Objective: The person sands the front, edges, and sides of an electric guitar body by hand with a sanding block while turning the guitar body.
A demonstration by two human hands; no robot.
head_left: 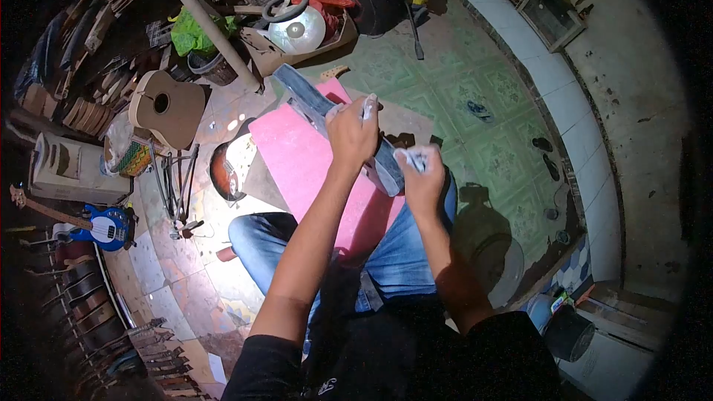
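A long dark bar (303, 91) with a worn grey-blue face lies slantwise over a pink board (293, 150) above my lap. My left hand (353, 132) is closed over the bar's middle, its fingers curled and a whitish patch showing at the fingertips. Beside the bar's nearer end, my right hand (423, 178) is closed in a pinch with pale, dusty-looking fingertips. Whether either hand pinches a small piece or grips the bar itself is hidden. Under the pink board, a brown flat sheet (416, 120) sticks out.
A sunburst guitar body (223, 171) lies left of my knee. Farther left are an acoustic guitar body (171, 108), a blue bass guitar (108, 227) and a black stand (177, 186). A black bucket (375, 0) stands ahead on green tiles (494, 96); sandals (546, 156) lie to the right.
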